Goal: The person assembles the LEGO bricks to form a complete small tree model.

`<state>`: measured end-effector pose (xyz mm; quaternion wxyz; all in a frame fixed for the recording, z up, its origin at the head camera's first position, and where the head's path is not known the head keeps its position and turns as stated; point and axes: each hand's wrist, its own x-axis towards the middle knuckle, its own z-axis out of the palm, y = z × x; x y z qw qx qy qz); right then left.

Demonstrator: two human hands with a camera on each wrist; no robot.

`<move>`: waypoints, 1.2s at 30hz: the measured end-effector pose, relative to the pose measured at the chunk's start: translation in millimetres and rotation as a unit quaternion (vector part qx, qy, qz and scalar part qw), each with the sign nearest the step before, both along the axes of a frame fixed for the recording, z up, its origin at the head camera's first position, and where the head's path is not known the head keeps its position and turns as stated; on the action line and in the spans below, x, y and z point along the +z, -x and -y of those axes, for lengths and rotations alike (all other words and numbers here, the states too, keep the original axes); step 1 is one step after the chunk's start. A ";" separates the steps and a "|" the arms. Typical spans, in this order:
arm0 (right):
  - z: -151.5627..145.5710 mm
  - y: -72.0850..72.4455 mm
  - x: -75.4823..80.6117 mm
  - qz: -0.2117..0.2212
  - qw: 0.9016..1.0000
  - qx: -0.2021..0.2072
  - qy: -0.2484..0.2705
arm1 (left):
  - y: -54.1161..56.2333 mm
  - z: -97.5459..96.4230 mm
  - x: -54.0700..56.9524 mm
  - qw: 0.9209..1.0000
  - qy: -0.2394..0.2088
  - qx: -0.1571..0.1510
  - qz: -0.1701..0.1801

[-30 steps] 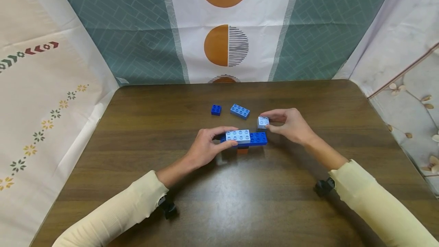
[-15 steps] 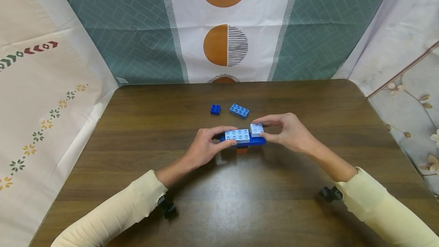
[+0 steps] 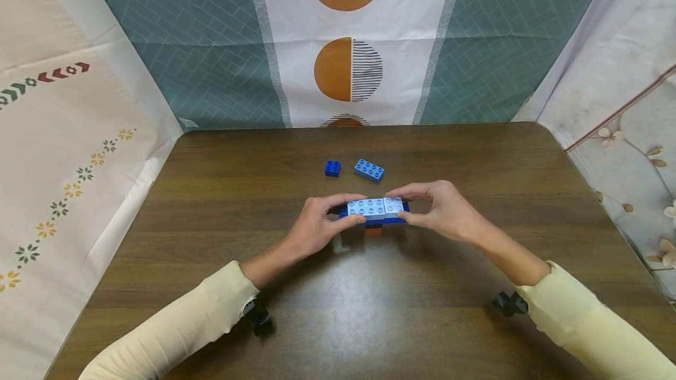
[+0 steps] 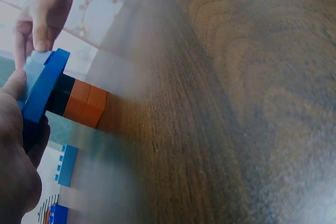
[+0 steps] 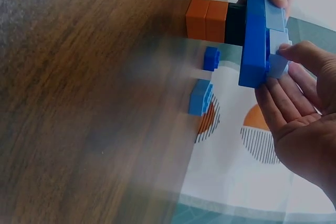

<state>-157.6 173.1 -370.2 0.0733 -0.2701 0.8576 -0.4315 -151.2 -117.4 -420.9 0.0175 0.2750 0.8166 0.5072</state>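
A small tower of toy building bricks stands mid-table: orange bricks [image 5: 206, 19] at the bottom, a black brick [image 4: 61, 95] above, then a wide dark blue layer [image 5: 254, 51]. On top lie a light blue eight-stud brick [image 3: 366, 209] and, beside its right end, a light blue four-stud brick [image 3: 393, 207]. My left hand [image 3: 319, 224] grips the eight-stud brick between thumb and fingers at the left. From the right, my right hand [image 3: 435, 210] pinches the four-stud brick, which sits slightly tilted over the blue layer in the right wrist view.
Behind the tower a small dark blue brick [image 3: 332, 169] and a mid-blue eight-stud brick [image 3: 369, 170] lie on the brown wooden table [image 3: 253, 163]. Patterned cloths hang around the back and sides, such as the green and white cloth [image 3: 211, 46].
My right hand has moved left and down with the four-stud brick, from right of the tower onto the blue layer beside the eight-stud brick. My left hand has stayed in place.
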 end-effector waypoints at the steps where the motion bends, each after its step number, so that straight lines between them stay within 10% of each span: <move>1: 0.0 -0.4 -0.2 -0.003 1.000 0.001 -0.001 | 0.0 -0.1 0.1 1.000 -0.001 0.000 0.000; 23: 6.3 -5.5 -10.7 -0.085 0.996 -0.004 -0.019 | -0.5 -0.8 -1.8 1.000 0.001 0.004 -0.009; 36: 19.5 -0.8 -15.5 -0.061 0.998 0.002 -0.006 | 0.3 -1.1 -2.9 1.000 -0.019 0.000 -0.024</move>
